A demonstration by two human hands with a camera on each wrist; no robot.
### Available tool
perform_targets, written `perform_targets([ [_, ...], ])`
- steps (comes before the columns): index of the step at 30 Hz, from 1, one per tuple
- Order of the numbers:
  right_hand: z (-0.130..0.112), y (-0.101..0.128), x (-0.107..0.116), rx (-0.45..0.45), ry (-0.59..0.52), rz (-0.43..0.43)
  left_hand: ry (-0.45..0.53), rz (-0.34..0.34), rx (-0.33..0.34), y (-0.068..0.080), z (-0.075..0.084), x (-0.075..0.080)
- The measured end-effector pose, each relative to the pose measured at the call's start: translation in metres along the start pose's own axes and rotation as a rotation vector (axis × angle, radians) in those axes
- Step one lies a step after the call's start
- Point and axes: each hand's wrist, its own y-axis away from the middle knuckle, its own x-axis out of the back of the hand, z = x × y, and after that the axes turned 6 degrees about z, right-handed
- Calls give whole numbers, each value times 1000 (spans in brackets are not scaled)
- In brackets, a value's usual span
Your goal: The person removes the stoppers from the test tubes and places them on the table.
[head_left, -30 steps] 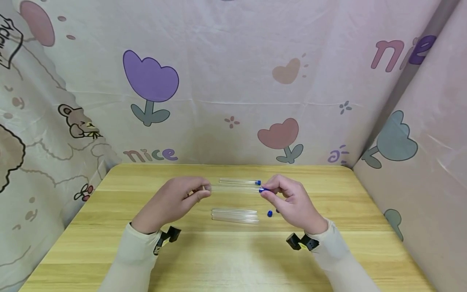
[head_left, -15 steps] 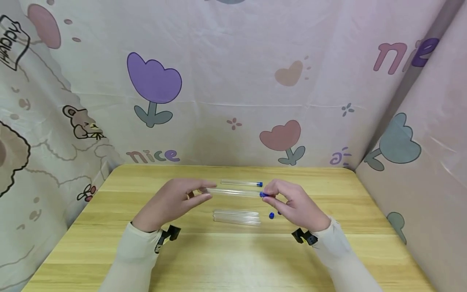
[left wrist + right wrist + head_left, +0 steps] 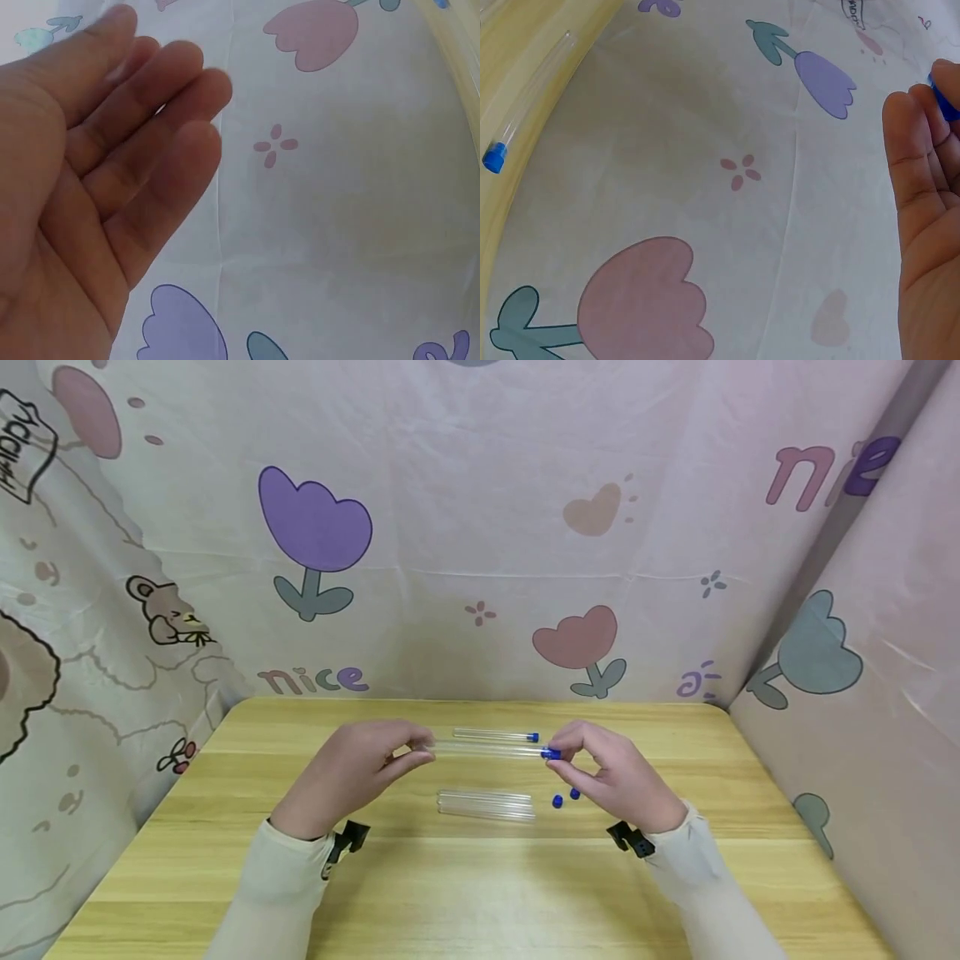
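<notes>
A clear test tube [image 3: 491, 749] is held level above the table between my two hands. Its left end is pinched between the thumb and fingers of my left hand [image 3: 367, 764]. My right hand [image 3: 611, 777] grips the blue cap [image 3: 551, 753] at the tube's right end, thumb below and fingers above. How deep the cap sits cannot be made out. In the right wrist view, part of the blue cap [image 3: 945, 101] shows between the fingers. The tube itself does not appear in the left wrist view, where the left hand [image 3: 112, 157] has its fingers bent.
Behind the held tube lies another test tube [image 3: 491, 735] with a blue cap. Several uncapped tubes [image 3: 486, 805] lie side by side nearer to me. Two loose blue caps, one left [image 3: 557, 802] and one right [image 3: 575, 793], rest beside them. Patterned cloth [image 3: 450, 527] walls surround the wooden table [image 3: 480, 893].
My left fingers straightened around the tube's end, then pinched it again. My right hand shifted slightly right, showing more of the held cap and uncovering the second loose cap.
</notes>
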Motion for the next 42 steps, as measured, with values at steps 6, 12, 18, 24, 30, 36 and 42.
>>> perform_targets([
  [6,2,-3,-2,74,-27,41,45,-38,12,1,3,1],
  [12,-1,-3,-6,101,30,221,93,40,-49,0,8,-5],
  [18,-5,-2,-6,12,14,249,96,23,-19,0,11,-7],
  [24,-7,-2,-4,-17,-34,178,46,29,21,0,8,-4],
  [30,-6,-2,-3,-4,-63,131,0,104,-4,-1,5,-2],
  [36,-7,-2,-3,6,-57,122,2,145,-62,-3,3,-2],
  [42,-7,-2,-4,12,-38,150,13,123,-57,-4,5,-4],
])
